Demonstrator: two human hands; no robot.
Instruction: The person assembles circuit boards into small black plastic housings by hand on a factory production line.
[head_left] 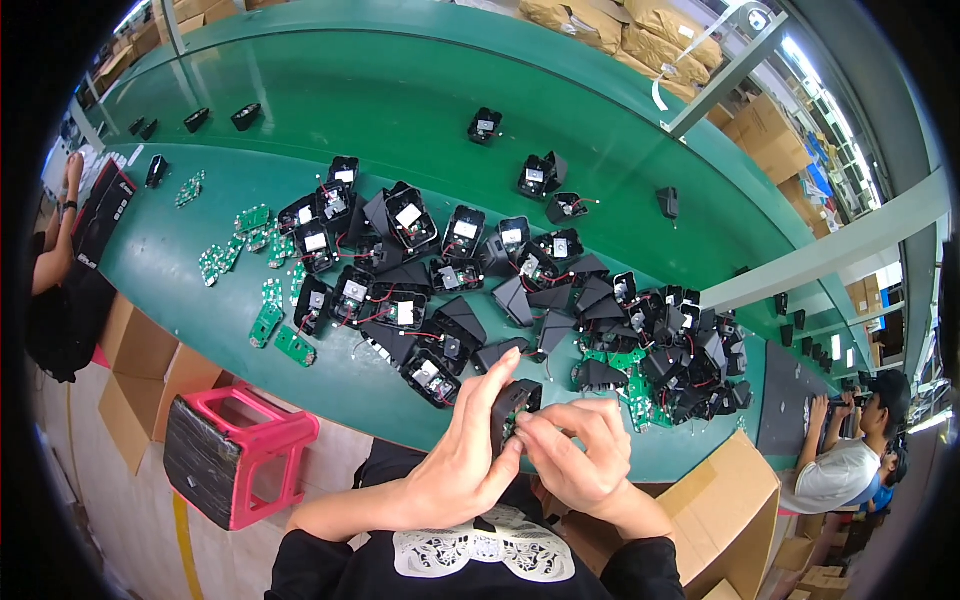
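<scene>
My left hand [455, 460] holds a black plastic housing [507, 400] tilted on its side, just past the near edge of the green table. A bit of green circuit board shows in the housing's open side. The fingertips of my right hand [585, 455] are pinched together on that board, partly covering it. Beyond my hands lie many similar black housings [408, 215], several with white labels inside and thin red wires. Loose green circuit boards [295, 346] lie to the left, and more boards [640, 390] are mixed into the heap on the right.
A green conveyor belt [380, 90] with a few housings runs behind the table [200, 310]. Below left stands a pink stool [250, 450]; an open cardboard box [725, 500] is at lower right. Other people work at the far left and the right [830, 460]. A grey post [830, 245] rises on the right.
</scene>
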